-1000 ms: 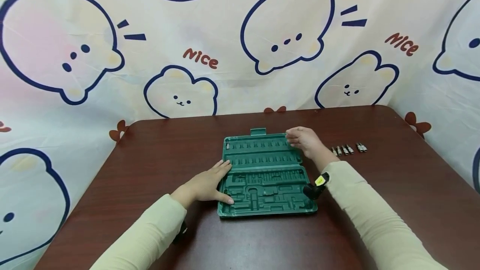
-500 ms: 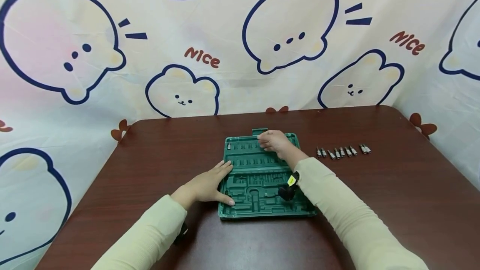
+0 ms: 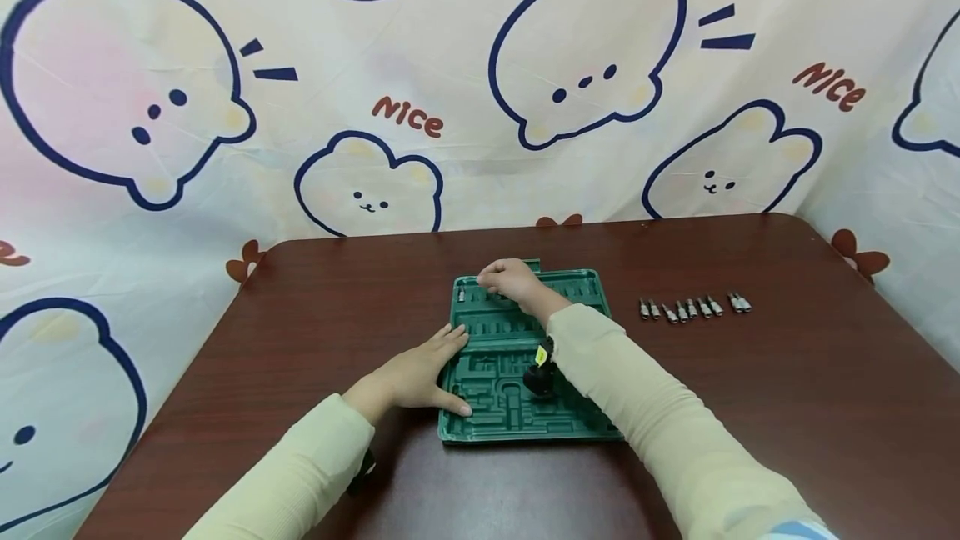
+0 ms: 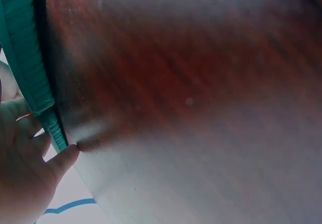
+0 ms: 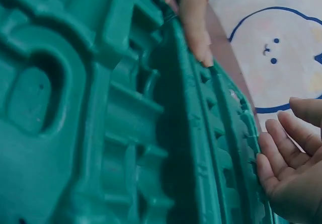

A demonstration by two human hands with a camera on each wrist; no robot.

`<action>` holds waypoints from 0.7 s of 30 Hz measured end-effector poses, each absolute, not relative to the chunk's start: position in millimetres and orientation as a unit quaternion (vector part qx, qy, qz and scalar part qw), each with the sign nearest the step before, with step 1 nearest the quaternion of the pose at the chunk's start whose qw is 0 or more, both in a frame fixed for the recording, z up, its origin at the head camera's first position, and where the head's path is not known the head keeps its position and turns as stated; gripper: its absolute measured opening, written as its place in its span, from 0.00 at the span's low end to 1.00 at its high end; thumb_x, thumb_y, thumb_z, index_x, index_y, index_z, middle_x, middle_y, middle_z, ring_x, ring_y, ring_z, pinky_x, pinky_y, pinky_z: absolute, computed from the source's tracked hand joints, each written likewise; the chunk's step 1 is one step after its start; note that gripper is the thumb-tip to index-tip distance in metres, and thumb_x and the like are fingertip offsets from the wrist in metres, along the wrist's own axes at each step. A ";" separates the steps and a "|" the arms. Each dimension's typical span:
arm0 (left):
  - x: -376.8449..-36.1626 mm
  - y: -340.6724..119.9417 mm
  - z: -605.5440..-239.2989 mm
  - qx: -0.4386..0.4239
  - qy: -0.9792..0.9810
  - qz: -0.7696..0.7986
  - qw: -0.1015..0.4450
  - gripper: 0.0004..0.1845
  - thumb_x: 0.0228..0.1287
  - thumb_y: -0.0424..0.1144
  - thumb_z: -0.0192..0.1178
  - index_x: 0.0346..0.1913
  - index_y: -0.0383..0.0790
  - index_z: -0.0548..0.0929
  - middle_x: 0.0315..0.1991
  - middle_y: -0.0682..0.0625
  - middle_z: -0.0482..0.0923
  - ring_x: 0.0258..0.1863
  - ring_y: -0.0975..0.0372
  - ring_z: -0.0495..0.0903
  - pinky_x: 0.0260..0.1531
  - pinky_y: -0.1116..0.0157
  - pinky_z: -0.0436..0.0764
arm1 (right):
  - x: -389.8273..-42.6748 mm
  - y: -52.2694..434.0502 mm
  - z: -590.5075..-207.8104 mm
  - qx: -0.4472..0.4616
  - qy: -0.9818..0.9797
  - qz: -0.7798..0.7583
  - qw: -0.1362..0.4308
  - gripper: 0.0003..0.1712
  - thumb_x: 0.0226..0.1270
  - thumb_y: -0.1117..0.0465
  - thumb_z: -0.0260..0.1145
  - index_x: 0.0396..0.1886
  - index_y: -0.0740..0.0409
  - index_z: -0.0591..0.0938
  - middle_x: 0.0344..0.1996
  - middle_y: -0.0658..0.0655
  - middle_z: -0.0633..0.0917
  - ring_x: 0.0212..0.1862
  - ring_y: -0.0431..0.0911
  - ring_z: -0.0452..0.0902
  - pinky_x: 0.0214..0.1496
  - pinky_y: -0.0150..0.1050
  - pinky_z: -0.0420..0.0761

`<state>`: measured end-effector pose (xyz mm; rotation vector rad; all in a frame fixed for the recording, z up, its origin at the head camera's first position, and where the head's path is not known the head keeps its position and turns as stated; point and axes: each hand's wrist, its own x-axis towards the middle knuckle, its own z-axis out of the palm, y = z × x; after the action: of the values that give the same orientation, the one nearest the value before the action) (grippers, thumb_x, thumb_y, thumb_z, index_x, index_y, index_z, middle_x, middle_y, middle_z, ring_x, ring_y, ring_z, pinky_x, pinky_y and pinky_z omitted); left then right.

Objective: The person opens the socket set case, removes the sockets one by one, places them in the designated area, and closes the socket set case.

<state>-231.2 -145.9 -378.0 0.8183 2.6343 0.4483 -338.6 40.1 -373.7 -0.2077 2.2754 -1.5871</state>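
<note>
A green plastic tool case (image 3: pixel 491 427) lies opened flat on the table, its moulded slots mostly bare. My left hand (image 3: pixel 416 369) rests on its left edge, fingers spread and thumb on the near half; in the left wrist view those fingers (image 4: pixel 63 161) lie along the case's side. Over the far half hovers my right hand (image 3: pixel 513 282), with nothing seen in its fingers. The right wrist view shows that hand (image 5: pixel 294 158) with fingers loosely bent beside the case's edge. A small metal socket (image 3: pixel 461 294) sits in the far left slot, just left of the right fingertips.
Several small metal sockets (image 3: pixel 690 308) lie in a row on the brown table (image 3: pixel 352 298), right of the case. The case's latch (image 3: pixel 532 265) sticks out at its far edge. A patterned cloth (image 3: pixel 465 173) hangs behind the table.
My right hand has moved left from the case's far right corner to near its far left slots. More of the sockets' row shows now that the arm has shifted. The left hand stays put.
</note>
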 end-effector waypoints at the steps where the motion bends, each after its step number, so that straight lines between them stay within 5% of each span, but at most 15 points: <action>1: -231.1 -145.9 -377.9 0.288 0.928 0.158 0.173 0.55 0.37 0.67 0.58 0.66 0.40 0.49 0.67 0.51 0.41 0.65 0.59 0.37 0.53 0.55 0.60 | -339.5 38.0 -374.2 -0.078 0.809 -0.556 0.176 0.14 0.63 0.59 0.55 0.45 0.61 0.77 0.46 0.58 0.74 0.48 0.50 0.69 0.48 0.44 0.68; 11: -232.1 -147.1 -378.4 0.301 0.926 0.155 0.166 0.56 0.38 0.68 0.57 0.66 0.38 0.50 0.67 0.50 0.41 0.65 0.58 0.37 0.53 0.55 0.60 | -355.1 14.5 -387.5 -0.084 0.853 -0.478 0.192 0.14 0.63 0.61 0.55 0.46 0.59 0.78 0.52 0.57 0.72 0.52 0.50 0.67 0.48 0.43 0.68; 15: -232.7 -146.7 -379.4 0.304 0.928 0.147 0.161 0.56 0.38 0.68 0.57 0.66 0.39 0.50 0.67 0.50 0.41 0.65 0.58 0.37 0.53 0.56 0.60 | -395.6 4.0 -436.6 -0.094 0.868 -0.455 0.178 0.15 0.64 0.53 0.51 0.36 0.58 0.80 0.37 0.53 0.78 0.34 0.45 0.71 0.38 0.41 0.71; 18: -233.0 -146.7 -379.8 0.304 0.928 0.142 0.161 0.56 0.37 0.68 0.57 0.66 0.39 0.50 0.67 0.50 0.41 0.65 0.58 0.37 0.53 0.56 0.60 | -429.8 -3.5 -477.9 -0.107 0.876 -0.443 0.161 0.19 0.66 0.50 0.47 0.26 0.57 0.77 0.25 0.53 0.74 0.20 0.44 0.62 0.26 0.39 0.66; 21: -233.2 -146.8 -380.3 0.305 0.928 0.138 0.163 0.56 0.37 0.67 0.57 0.66 0.39 0.50 0.67 0.50 0.41 0.65 0.58 0.37 0.53 0.56 0.60 | -420.0 -9.9 -464.6 -0.068 0.878 -0.440 0.177 0.18 0.67 0.54 0.45 0.22 0.59 0.72 0.24 0.55 0.71 0.19 0.46 0.57 0.26 0.40 0.63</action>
<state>-233.2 -146.8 -380.3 0.8709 2.6464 0.3944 -420.0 -9.9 -464.6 -0.1934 2.4849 -1.2452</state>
